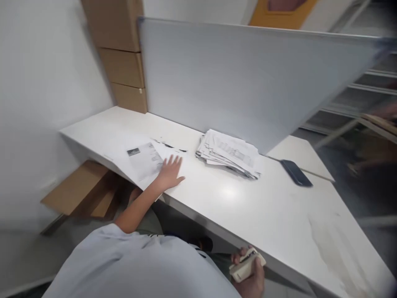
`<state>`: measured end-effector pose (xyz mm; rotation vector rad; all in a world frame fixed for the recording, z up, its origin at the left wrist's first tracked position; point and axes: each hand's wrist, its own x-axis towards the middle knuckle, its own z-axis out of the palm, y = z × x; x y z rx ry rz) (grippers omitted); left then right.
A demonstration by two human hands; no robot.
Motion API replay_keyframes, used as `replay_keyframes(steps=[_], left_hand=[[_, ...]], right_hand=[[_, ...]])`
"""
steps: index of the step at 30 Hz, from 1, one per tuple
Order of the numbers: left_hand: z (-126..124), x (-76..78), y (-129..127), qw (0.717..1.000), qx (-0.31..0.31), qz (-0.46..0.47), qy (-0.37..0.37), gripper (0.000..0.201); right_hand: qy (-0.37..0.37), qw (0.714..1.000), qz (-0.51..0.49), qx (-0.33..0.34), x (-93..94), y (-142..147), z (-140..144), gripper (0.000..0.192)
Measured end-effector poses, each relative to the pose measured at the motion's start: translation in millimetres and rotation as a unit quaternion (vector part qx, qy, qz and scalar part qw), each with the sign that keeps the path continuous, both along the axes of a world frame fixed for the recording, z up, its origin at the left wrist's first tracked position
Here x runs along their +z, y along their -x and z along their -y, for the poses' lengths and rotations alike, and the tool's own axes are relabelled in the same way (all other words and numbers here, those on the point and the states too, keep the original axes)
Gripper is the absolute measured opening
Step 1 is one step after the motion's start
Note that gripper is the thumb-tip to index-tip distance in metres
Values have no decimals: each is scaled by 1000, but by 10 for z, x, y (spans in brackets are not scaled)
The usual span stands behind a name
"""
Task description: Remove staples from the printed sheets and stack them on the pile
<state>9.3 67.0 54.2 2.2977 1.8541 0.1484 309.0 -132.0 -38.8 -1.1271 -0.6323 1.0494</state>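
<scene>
Currently left hand lies flat, fingers spread, on loose sheets on the desk; right hand, below the desk edge, grips a stapler. Paper stack sits beyond, between the hands.

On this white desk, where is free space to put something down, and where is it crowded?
The widest bare patch of the desk lies in front of the paper stack, between the left hand and the dark phone. The far left corner is bare too. It is crowded by the loose sheets under that hand. The right hand holds a stapler below the desk edge.
</scene>
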Motion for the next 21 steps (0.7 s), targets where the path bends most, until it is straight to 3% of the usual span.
replay_keyframes(steps=[3, 7, 10, 13, 16, 18, 21], left_hand=[[602, -204, 457, 972, 222, -54, 53, 86], [1007, -302, 794, 941, 326, -83, 26, 65], [1058, -326, 1007, 936, 334, -104, -27, 63], [978, -361, 1235, 945, 302, -116, -49, 71], [870, -341, 1434, 968, 227, -109, -15, 72], [814, -264, 1523, 975, 196, -105, 18, 66], [743, -78, 1558, 973, 199, -110, 25, 47]], right_hand=[[18, 995, -63, 71, 235, 93, -282, 27], [-42, 982, -21, 183, 706, 526, -671, 31], [-62, 973, -31, 220, 990, 953, -785, 33], [-60, 957, -46, 280, 1077, 1262, -738, 33], [-102, 939, -39, 325, 962, 1313, -635, 37], [-141, 949, -31, 279, 830, 1225, -573, 37], [-164, 966, -29, 197, 658, 1044, -468, 33]])
